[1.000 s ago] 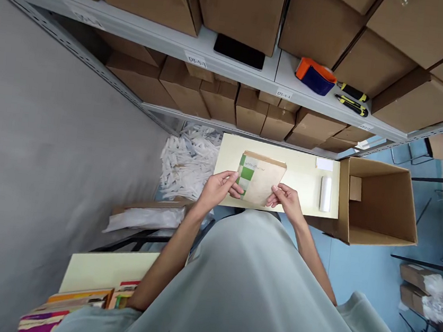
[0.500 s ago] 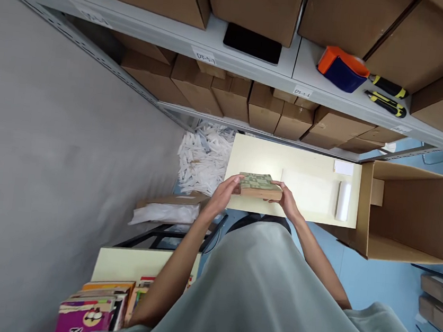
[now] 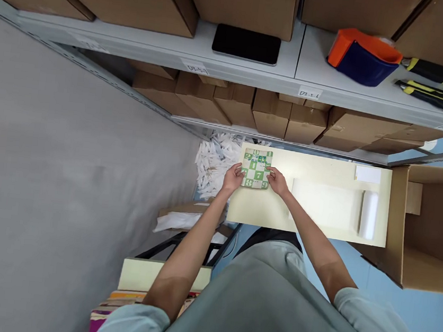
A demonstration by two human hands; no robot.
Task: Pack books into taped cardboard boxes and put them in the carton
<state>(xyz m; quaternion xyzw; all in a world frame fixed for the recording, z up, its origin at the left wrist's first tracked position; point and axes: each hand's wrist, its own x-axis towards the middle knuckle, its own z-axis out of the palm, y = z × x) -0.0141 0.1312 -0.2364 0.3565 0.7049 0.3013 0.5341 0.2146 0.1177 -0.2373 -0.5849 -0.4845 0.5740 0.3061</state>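
Green-and-white book (image 3: 256, 169) is cover up above the left end of the desk (image 3: 260, 208), its long axis running away from me, title edge pointing toward the shelf (image 3: 314, 54); I cannot tell whether it touches the surface beneath. My left hand (image 3: 234, 177) has its fingers grasping the left edge, my right hand (image 3: 276, 181) the right. Rightward stands a white roll (image 3: 368, 215); farther off, a phone (image 3: 246, 44).

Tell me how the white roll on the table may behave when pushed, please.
The white roll would probably turn easily, being cylindrical and lying on its side. It may drag the pale sheet, which seems joined to it.
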